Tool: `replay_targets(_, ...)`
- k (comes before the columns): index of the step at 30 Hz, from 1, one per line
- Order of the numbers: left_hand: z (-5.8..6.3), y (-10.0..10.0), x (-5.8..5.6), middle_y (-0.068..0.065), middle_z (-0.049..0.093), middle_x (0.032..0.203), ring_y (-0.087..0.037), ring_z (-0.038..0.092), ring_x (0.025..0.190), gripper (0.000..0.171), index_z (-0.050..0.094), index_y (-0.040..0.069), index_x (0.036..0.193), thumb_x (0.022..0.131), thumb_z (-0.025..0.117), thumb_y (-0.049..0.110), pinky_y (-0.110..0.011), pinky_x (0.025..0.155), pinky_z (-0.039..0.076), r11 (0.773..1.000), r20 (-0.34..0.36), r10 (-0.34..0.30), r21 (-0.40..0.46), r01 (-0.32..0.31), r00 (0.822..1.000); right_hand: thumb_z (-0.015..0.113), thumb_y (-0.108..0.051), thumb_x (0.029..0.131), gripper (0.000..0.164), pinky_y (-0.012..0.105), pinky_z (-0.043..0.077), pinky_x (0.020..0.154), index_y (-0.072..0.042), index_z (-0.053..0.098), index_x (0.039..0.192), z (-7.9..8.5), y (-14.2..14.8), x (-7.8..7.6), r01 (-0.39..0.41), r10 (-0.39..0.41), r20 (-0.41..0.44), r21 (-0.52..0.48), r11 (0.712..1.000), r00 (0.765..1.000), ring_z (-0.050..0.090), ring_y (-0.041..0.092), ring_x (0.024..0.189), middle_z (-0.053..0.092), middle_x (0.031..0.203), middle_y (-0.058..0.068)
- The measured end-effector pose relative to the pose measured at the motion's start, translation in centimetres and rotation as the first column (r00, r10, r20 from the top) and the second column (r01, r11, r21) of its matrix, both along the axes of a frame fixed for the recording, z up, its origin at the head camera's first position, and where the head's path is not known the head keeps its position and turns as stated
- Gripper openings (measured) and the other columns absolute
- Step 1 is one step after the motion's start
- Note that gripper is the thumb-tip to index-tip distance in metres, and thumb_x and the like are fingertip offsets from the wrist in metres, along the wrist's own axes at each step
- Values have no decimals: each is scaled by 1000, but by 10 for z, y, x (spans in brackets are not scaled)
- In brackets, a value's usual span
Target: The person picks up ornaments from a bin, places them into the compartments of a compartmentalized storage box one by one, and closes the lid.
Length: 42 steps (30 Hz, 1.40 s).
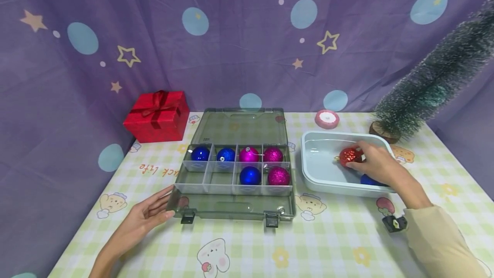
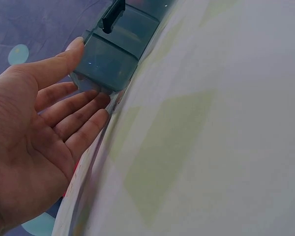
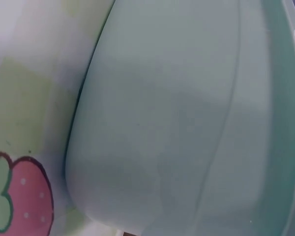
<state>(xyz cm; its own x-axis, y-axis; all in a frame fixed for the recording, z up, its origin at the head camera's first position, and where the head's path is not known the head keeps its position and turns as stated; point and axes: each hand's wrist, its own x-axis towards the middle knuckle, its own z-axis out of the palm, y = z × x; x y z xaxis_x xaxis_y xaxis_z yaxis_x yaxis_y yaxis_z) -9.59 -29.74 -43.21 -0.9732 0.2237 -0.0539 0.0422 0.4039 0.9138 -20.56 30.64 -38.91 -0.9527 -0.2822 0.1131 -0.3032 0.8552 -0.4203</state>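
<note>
Left hand, fingers relaxed, probably steadies the box (contact unclear); right hand pinches a red bauble.

Occlusions and crops, all three views.
Red ball partly covered by right hand; blue item in tub mostly masked by same hand, shape can't be confirmed. Treetop clipped by head view's right edge. Case cropped by left-wrist top edge, tub by right-wrist frame. Lid marking too small to be read.
</note>
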Motion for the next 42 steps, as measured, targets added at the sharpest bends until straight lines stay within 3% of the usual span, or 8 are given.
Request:
replay_targets(7, 0, 1, 0, -25, 44, 155, 9, 49, 125, 63, 40, 4, 159, 103, 68, 17, -17, 97, 48, 1000, 0, -2, 0, 2, 1000, 83, -23, 91, 47, 53, 58, 78, 6, 63, 121, 2, -6, 2, -20, 20, -8, -57, 998, 1000, 70, 39, 92, 71, 106, 24)
replay_targets(16, -1, 1, 0, -27, 45, 154, 8, 51, 124, 65, 39, 2, 159, 103, 68, 17, -16, 98, 47, 1000, 1, 1, 6, -1, 1000, 81, -21, 93, 49, 45, 61, 75, 1, 62, 131, 15, -21, 8, -70, 63, -51, -146, 987, 997, 74, 30, 88, 73, 111, 19)
replay_targets(23, 0, 1, -1, -28, 43, 154, 8, 49, 124, 67, 37, -1, 159, 102, 69, 16, -15, 99, 46, 1000, 5, 5, 14, -5, 1000, 82, -20, 92, 46, 49, 61, 77, -2, 64, 131, 25, -36, 13, -106, 87, -105, -188, 977, 991, 74, 26, 87, 74, 110, 14)
replay_targets(29, 0, 1, 0, -29, 43, 154, 8, 49, 124, 67, 37, -1, 159, 102, 69, 15, -15, 98, 47, 1000, 4, 2, 19, -2, 1000, 81, -23, 93, 45, 52, 60, 80, -5, 65, 131, 31, -50, 13, -124, 108, -85, -225, 966, 991, 74, 24, 90, 75, 110, 10)
replay_targets(38, 0, 1, 0, -30, 43, 153, 8, 50, 124, 66, 37, -1, 158, 102, 69, 14, -16, 99, 47, 1000, -9, -3, 18, 3, 1000, 82, -16, 92, 47, 39, 61, 80, -3, 64, 133, 34, -72, 6, -201, 184, -83, -298, 933, 979, 73, 21, 90, 74, 115, 10)
replay_targets(42, -1, 0, -1, -30, 43, 154, 8, 49, 124, 67, 37, -1, 159, 102, 69, 15, -15, 99, 47, 1000, -5, -3, 19, 3, 1000, 81, -16, 93, 45, 43, 61, 79, -3, 64, 133, 36, -83, 5, -235, 217, -93, -311, 921, 972, 73, 20, 89, 74, 113, 9)
